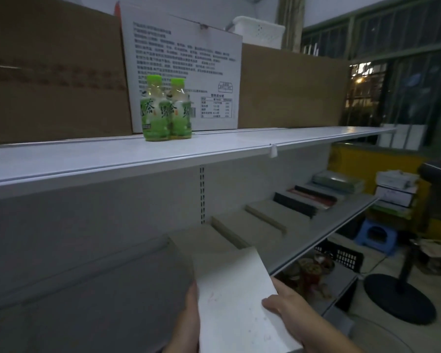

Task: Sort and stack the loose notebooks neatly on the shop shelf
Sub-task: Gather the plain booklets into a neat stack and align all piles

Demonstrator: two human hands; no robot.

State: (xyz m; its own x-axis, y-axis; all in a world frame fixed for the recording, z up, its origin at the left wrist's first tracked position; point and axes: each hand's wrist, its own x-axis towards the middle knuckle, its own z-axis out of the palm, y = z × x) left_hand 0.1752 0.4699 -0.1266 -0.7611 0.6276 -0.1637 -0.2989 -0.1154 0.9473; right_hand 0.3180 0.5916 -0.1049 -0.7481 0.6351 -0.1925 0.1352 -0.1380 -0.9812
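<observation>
White notebook point(236, 304): held tilted at near centre, in front of the lower shelf point(329, 225), overlapping the nearest brown pile in view.
Left hand point(190, 314): grips the notebook's left edge; its fingers are hidden behind the cover.
Right hand point(288, 309): clamps the right edge, thumb on top, fingers beneath.
Shelved row: brown notebook stacks point(242, 225) side by side, then a black stack point(294, 203), with a green stack point(337, 180) farthest right.
Upper shelf point(214, 146): two green tea bottles point(164, 108) stand touching, before a white printed carton point(186, 72).
</observation>
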